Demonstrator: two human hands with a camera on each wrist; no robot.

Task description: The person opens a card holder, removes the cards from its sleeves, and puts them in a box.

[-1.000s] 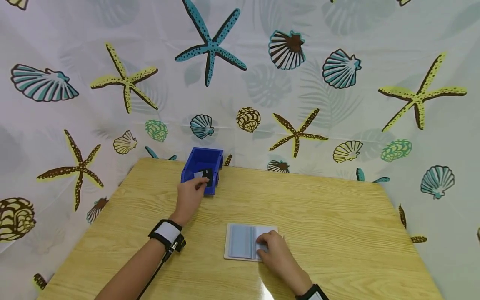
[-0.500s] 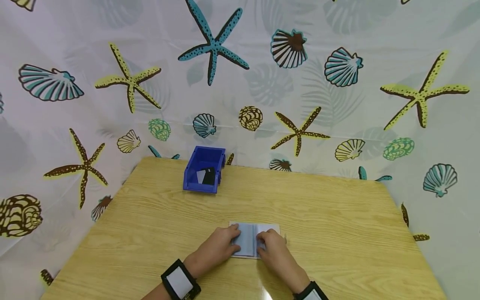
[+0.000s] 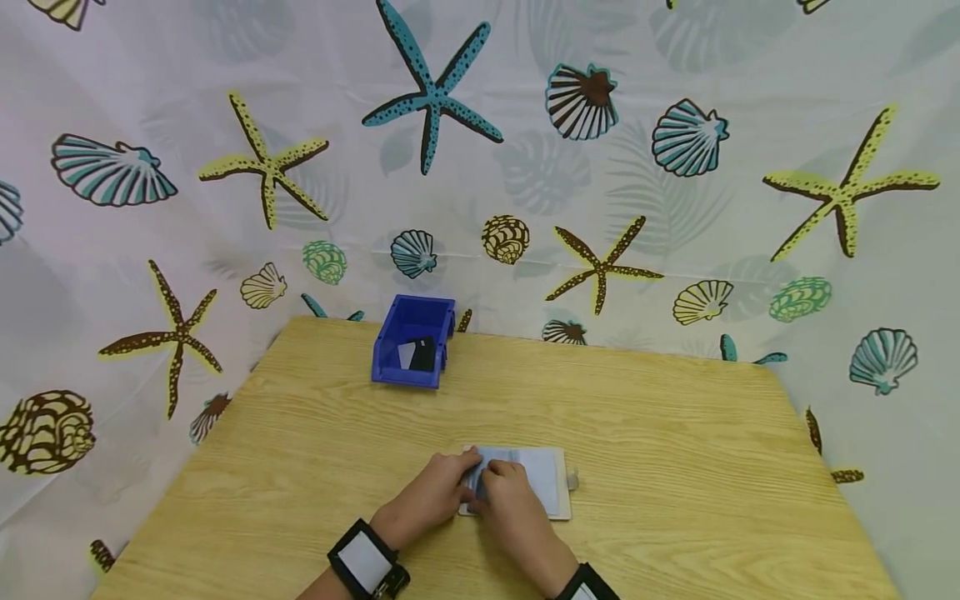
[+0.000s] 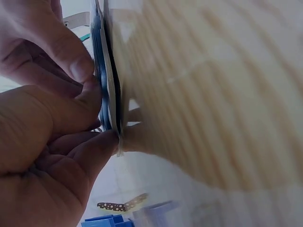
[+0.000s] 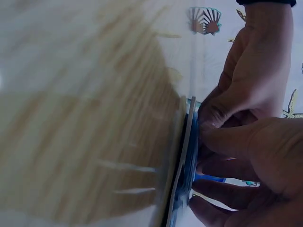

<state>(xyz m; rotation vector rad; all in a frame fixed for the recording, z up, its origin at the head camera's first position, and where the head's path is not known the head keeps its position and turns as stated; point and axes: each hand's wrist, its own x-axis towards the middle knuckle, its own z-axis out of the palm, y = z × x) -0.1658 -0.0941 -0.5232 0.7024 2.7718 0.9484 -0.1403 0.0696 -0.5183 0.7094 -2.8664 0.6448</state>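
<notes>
An open card holder (image 3: 546, 482) with clear plastic sleeves lies on the table, a small tab (image 3: 573, 480) jutting from its right side. My left hand (image 3: 429, 502) grips its left edge, thumb and fingers curled round the border. Beside it my right hand (image 3: 517, 512) bends over the left-hand sleeves, fingertips pinching them. In the left wrist view the stack of sleeves (image 4: 105, 80) appears edge-on, slightly spread, between the hands and the table. The right wrist view shows the holder (image 5: 182, 165) edge-on too, with both hands close together. Fingers hide much of the left sleeves.
A blue plastic bin (image 3: 405, 378) stands at the back left of the wooden table (image 3: 660, 417). Inside lie a white card (image 3: 407, 356) and a black card (image 3: 424, 355). A cloth (image 3: 480, 183) printed with starfish and shells hangs behind the table.
My left hand has come from the blue bin to the holder's left edge. My right hand has shifted left across the holder, and the right-hand page now shows.
</notes>
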